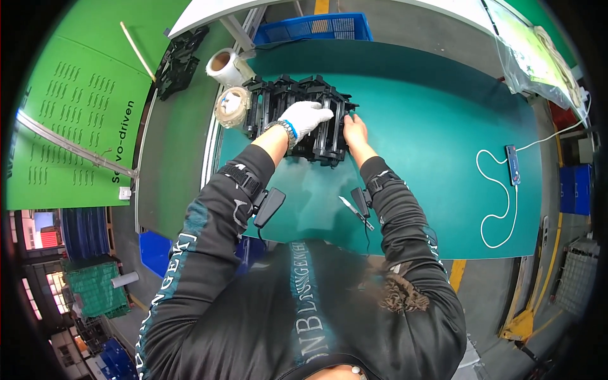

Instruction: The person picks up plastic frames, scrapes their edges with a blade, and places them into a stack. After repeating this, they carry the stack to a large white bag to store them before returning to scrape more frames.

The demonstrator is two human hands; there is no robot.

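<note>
A row of black plastic frame parts (278, 101) stands on the teal table mat (430, 126) in front of me. My left hand (306, 116), in a white glove, lies flat on top of the parts near the row's right end. My right hand (354, 128), bare, touches the right end of the row, fingers against the last black part (334, 147). Neither hand is closed around a separate object. A small knife-like tool (352, 209) lies on the mat below my right forearm.
Two rolls of tape (229, 85) sit left of the black parts. More black parts (179, 60) lie on the grey bench at far left. A blue crate (316, 28) stands behind the table. A phone (513, 164) with white cable lies at right, beside a plastic bag (532, 57).
</note>
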